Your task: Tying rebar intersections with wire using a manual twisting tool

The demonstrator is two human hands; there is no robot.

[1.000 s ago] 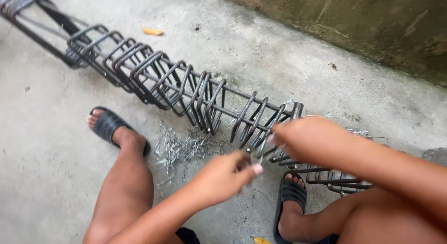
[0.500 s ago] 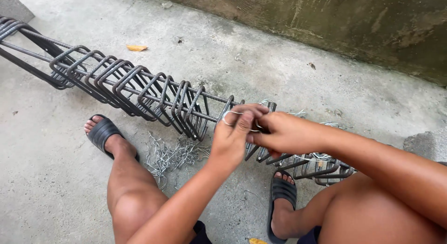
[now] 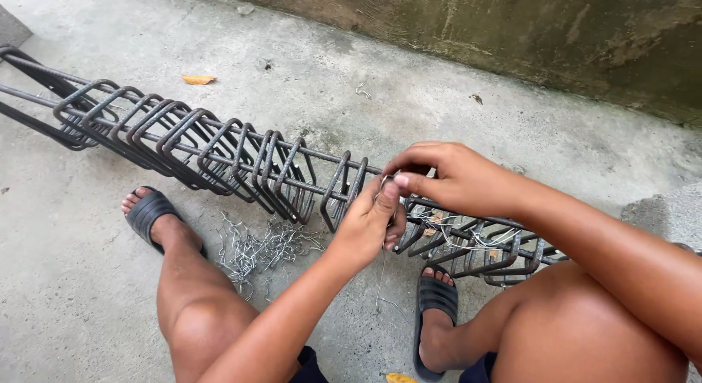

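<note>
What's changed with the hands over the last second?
The left hand rose from near the loose wire ties to meet the right hand at the rebar cage; both now pinch a thin tie wire there. The cage, tie pile and feet stayed put.

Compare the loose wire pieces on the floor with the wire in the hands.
The loose wire pieces lie in a tangled heap on the concrete floor, untouched; the wire is pinched between the left hand and right hand at the steel bar cage. The heap holds many pieces; the hands hold little. Both are thin, pale metal.
</note>
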